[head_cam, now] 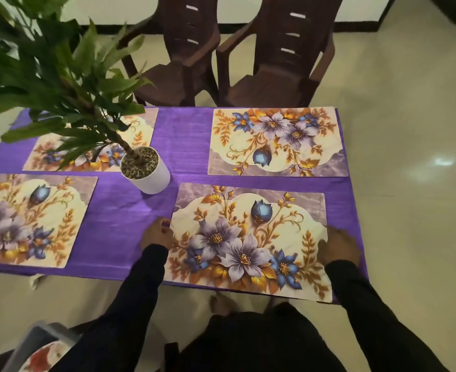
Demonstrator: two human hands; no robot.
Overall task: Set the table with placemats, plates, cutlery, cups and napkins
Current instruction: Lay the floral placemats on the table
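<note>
Several floral placemats lie on the purple tablecloth. The near right placemat lies in front of me, its front edge overhanging the table a little. My left hand pinches its left edge. Its right edge is gripped by my right hand. Other placemats lie at the far right, the near left and the far left, the last partly hidden by leaves.
A white pot with a tall green plant stands mid-table. Two brown plastic chairs stand beyond the far edge. At lower left a grey tray holds a flowered plate. My feet show under the table edge.
</note>
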